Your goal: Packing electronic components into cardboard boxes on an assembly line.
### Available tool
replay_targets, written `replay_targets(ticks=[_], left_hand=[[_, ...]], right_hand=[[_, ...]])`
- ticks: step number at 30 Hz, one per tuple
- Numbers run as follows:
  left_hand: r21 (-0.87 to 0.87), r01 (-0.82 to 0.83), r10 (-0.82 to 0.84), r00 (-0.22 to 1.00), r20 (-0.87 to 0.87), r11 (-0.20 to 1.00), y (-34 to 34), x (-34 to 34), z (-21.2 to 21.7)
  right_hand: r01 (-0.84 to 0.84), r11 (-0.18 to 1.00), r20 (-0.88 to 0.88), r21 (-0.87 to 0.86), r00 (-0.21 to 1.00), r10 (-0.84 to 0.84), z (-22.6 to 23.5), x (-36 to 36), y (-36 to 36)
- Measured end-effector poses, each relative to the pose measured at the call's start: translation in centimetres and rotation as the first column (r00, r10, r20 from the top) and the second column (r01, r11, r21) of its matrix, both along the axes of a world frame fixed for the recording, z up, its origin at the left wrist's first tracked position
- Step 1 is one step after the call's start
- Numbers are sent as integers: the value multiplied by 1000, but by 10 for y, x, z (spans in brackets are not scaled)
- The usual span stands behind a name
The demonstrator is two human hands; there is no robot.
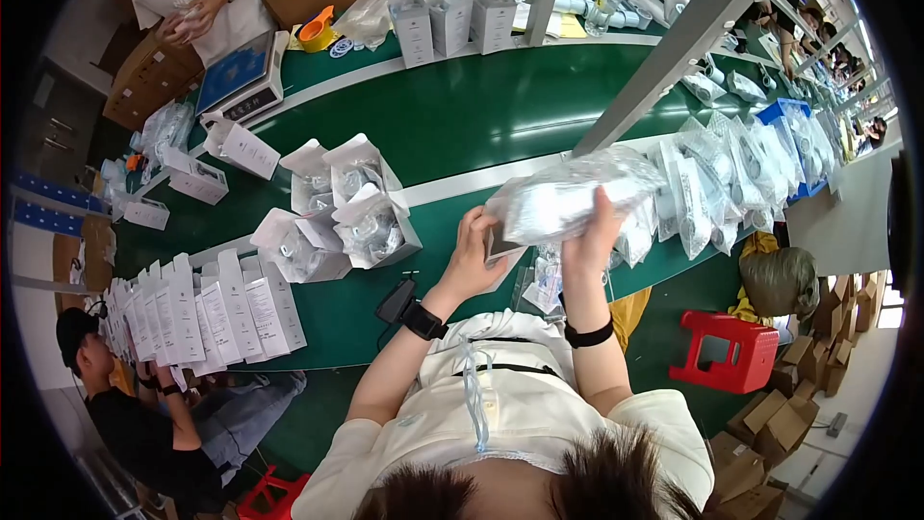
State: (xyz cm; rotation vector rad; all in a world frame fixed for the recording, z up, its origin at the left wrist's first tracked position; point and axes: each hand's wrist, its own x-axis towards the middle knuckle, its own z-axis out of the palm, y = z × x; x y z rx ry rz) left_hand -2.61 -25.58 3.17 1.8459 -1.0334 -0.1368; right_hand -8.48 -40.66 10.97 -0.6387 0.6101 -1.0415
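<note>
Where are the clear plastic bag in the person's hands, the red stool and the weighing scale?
clear plastic bag [568, 200], head view, middle of the crinkled bag.
red stool [724, 351], head view, its seat top.
weighing scale [239, 72], head view, the blue weighing plate.

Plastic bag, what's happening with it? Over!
Left hand and right hand both grip the plastic bag. Held above green belt. Open white boxes beside left hand, not blocking.
</note>
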Motion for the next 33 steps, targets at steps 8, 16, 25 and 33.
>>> replay_targets(ticks=[8,16,25,33], left_hand=[[-231,-121,90,986,-142,965,-1,-15,-14],[-239,-106,112,994,12,965,7,9,-22],[-56,-251,250,968,-32,966,28,13,38],[215,-188,216,970,-111,958,36,19,45]], right_hand=[[-212,741,-433,-638,894,-116,-30,13,29],[-683,66,-686,-727,724,-72,-47,-28,0],[-991,-17,-939,-136,135,-316,-146,-57,-83],[-680,478,-699,-556,694,175,-56,-31,-62]])
